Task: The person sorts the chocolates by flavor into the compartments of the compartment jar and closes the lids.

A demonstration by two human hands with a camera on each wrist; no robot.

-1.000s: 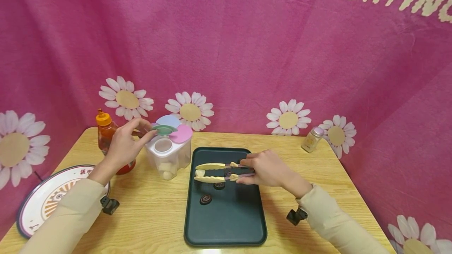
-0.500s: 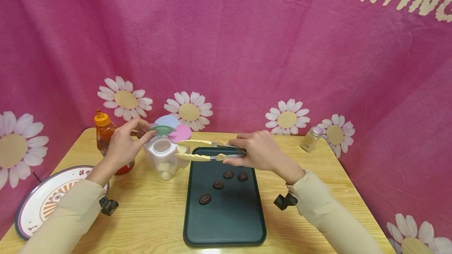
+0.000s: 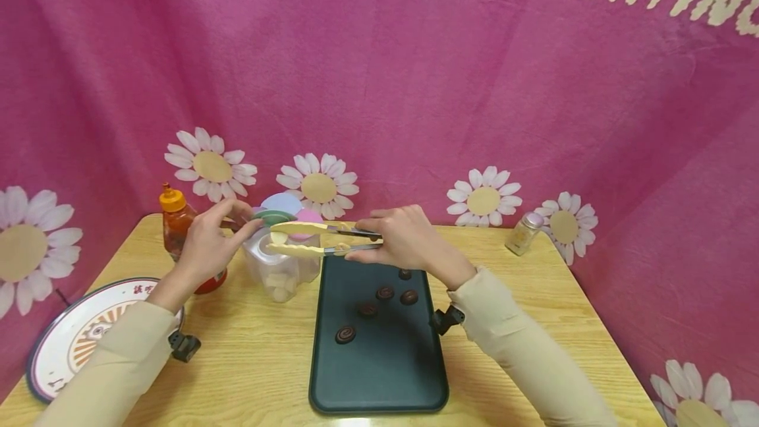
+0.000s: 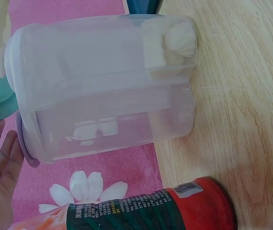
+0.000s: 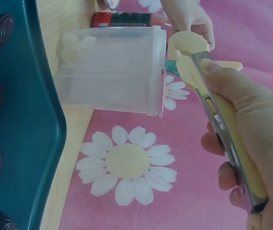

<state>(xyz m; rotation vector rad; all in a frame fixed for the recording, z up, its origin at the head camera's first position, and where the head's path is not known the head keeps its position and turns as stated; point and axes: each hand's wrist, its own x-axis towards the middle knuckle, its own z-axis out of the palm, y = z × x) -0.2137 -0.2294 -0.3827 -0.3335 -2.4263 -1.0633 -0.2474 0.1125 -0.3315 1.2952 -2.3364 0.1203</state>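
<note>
My left hand pinches the green flip lid and holds it raised above a clear, compartmented storage box. Several whitish pieces lie at the bottom of one compartment. Fingers of my right hand wrap around the handles of yellow-tipped tongs. Between the tong tips sits a small whitish piece, over the box's round opening. On the dark baking tray lie several brown spiral chocolates. Other lids, blue and pink, are on the box.
A red sauce bottle with an orange cap stands left of the box, partly behind my left hand. At the table's left edge is a patterned white plate. A spice jar stands at the back right, near the pink cloth.
My right hand has carried the tongs and the whitish piece from above the tray leftward and back to the box opening, uncovering the chocolates. My left hand stays at the green lid.
</note>
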